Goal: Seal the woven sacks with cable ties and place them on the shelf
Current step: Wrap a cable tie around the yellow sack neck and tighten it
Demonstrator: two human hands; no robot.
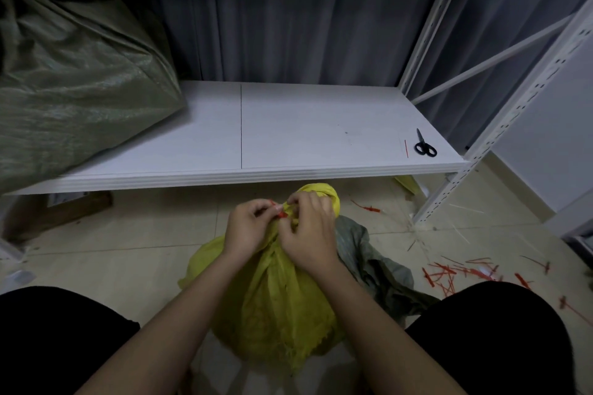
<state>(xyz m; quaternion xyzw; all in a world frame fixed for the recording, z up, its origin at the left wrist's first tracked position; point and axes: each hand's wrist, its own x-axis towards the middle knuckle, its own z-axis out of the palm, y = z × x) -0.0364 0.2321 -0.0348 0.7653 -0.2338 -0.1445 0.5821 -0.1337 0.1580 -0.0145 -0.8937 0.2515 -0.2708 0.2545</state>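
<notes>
Yellow woven plastic sack [276, 295] stands on the tiled floor between the person's knees, its gathered neck pinched by the left hand [247, 228] and right hand [308, 231] around a thin red cable tie [281, 213]. Should either pinch loosen, I reckon the neck could spring open before the tie locks. Whatever bulges inside is hidden, as with the big grey-green woven sack [73, 80] lying on the white shelf board [288, 138].

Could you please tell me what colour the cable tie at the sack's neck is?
Red; the cable tie shows best in the head view.

Bare forearms, no sleeves in view, bare hands [279, 228], black garment over both knees
</notes>
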